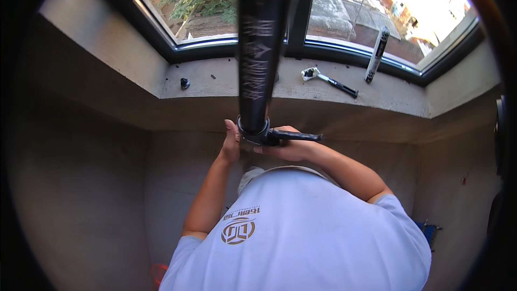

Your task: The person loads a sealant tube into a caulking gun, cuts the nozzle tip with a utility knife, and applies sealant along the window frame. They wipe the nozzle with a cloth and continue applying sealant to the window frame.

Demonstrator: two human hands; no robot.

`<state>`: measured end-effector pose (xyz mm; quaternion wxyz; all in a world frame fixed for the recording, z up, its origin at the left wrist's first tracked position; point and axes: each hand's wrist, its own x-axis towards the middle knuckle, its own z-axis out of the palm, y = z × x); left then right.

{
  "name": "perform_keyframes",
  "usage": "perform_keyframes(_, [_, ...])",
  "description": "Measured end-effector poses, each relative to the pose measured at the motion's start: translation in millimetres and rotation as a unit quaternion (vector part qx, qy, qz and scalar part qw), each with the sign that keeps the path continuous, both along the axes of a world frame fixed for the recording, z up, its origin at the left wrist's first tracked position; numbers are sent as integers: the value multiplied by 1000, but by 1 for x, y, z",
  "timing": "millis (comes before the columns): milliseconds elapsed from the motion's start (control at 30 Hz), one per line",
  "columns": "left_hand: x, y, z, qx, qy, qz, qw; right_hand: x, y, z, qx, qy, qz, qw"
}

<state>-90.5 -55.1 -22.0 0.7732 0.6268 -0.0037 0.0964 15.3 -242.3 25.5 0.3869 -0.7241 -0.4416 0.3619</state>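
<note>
A long black caulking gun (259, 70) with pale markings on its barrel rises from my hands up past the top edge of the view. At its lower end are a round collar and a black lever that sticks out to the right. My right hand (291, 150) grips it beneath the lever, its fingers partly hidden by the collar. Close against the left side of the collar is my left hand (232, 143), thumb stretched upward and fingers extended; whether it touches the collar is hard to see.
Beyond the gun runs a grey window sill (215, 83). On it are a small dark lump (184, 83), a white-headed tool with a black handle (329, 82) and an upright sealant tube (377, 55). Black-framed windows (175, 54) stand behind. Low right lies something blue (429, 233).
</note>
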Motion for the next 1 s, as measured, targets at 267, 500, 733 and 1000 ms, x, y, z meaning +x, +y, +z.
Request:
perform_keyframes(267, [4, -21, -50, 157, -29, -12, 987, -2, -34, 6, 36, 28, -52, 998])
perform_keyframes(500, [-24, 20, -129, 518, -8, 214, 828, 5, -100, 47, 60, 83, -193, 976])
perform_keyframes(733, [-75, 27, -176, 548, 184, 70, 813, 8, -130, 49, -12, 188, -272, 944])
perform_keyframes(1000, [0, -11, -33, 210, -77, 137, 965, 10, -80, -17, -43, 32, -164, 985])
